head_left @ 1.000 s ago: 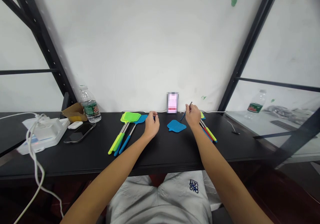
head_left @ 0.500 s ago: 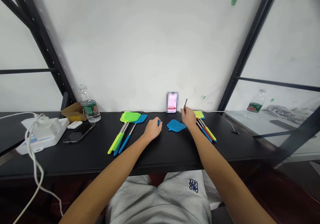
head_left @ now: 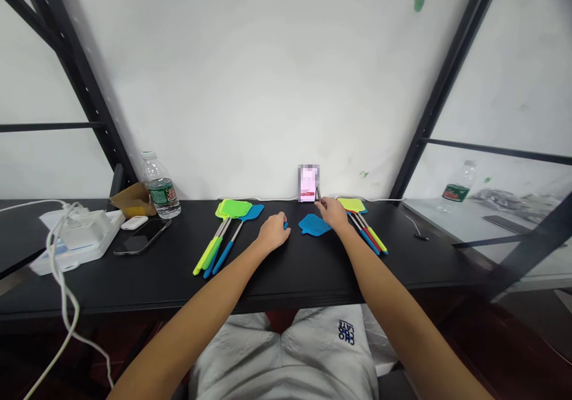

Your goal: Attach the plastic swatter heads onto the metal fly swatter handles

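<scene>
My right hand [head_left: 333, 213] pinches a thin dark rod [head_left: 317, 194], whose tip stands close to a propped-up phone [head_left: 308, 183]. My left hand [head_left: 272, 233] rests on the black table [head_left: 286, 275] with a small blue piece [head_left: 285, 225] at its fingertips. Between my hands lies a loose blue fly swatter head [head_left: 314, 225], touching neither clearly. To the left lie swatters with green and blue heads [head_left: 233, 209] and long handles. To the right, a yellow-headed swatter group [head_left: 369, 236] has coloured handles.
At the table's left stand a water bottle [head_left: 159, 189], a cardboard piece [head_left: 131, 200], a white earbud case [head_left: 133, 222], a dark phone [head_left: 142, 236] and a white power strip [head_left: 75, 239] with cables. A white wall rises behind; black metal frame bars stand at both sides.
My right hand has moved left and lower, with the rod now beside the propped-up phone. My left hand has shifted slightly right. The swatters lie as before.
</scene>
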Available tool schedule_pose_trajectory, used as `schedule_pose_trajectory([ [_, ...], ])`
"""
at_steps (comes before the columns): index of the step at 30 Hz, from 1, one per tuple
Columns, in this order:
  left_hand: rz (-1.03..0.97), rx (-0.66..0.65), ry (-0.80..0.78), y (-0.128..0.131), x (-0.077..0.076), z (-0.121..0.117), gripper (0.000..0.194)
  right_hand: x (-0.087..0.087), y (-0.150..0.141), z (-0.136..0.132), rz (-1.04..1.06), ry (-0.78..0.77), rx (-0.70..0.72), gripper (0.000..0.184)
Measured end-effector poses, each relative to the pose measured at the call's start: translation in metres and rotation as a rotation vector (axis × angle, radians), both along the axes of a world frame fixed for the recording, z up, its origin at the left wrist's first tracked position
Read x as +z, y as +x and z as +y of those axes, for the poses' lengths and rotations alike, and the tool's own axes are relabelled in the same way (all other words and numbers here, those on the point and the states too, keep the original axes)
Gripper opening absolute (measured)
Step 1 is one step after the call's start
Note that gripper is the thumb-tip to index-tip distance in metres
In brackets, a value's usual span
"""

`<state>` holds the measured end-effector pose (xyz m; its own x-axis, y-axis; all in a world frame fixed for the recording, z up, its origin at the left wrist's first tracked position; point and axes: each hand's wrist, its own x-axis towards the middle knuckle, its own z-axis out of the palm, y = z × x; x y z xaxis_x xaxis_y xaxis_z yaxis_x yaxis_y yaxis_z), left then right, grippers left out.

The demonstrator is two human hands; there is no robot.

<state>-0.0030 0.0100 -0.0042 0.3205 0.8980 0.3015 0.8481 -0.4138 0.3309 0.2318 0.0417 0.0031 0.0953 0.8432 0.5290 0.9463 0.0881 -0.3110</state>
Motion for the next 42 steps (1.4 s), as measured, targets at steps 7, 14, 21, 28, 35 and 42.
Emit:
schedule_pose_trajectory([
  [7,0.042,0.020,0.030,-0.001,0.000,-0.001,0.020,0.008,-0.026,-0.013,0.010,-0.083,0.130,0.039],
  [14,0.147,0.126,0.036,-0.001,0.003,-0.006,0.022,0.004,-0.061,-0.029,-0.026,-0.205,0.200,0.037],
  [21,0.122,0.169,0.048,0.000,0.001,-0.002,0.023,0.002,-0.081,-0.041,-0.106,-0.294,0.250,0.031],
  [28,0.103,0.191,0.041,-0.002,-0.001,0.005,0.029,-0.002,-0.092,-0.046,-0.261,-0.274,0.214,0.027],
  [35,0.121,0.223,0.011,-0.002,0.006,-0.001,0.031,-0.003,-0.093,-0.044,-0.282,-0.285,0.219,0.028],
  [42,0.191,0.250,-0.001,-0.004,0.011,-0.007,0.037,0.000,-0.091,-0.045,-0.222,-0.281,0.222,0.025],
])
